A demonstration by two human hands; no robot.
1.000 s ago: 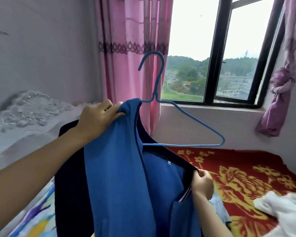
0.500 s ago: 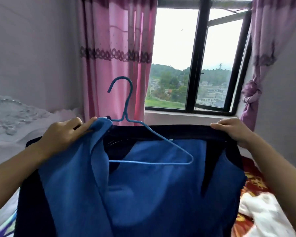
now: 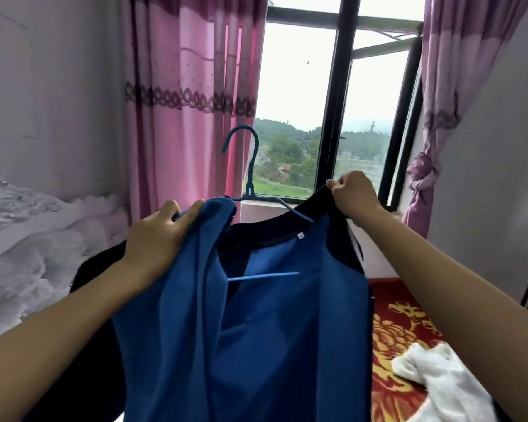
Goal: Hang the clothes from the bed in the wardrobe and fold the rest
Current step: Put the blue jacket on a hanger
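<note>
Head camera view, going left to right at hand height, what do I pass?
A pale carved headboard, left hand gripping the blue and navy garment, blue wire hanger, right hand pinching the garment's navy shoulder, knotted purple curtain.

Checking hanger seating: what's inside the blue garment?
The blue hanger: hook, one sloped arm and part of the bottom bar show at the garment neck. Its ends are covered by fabric.
</note>
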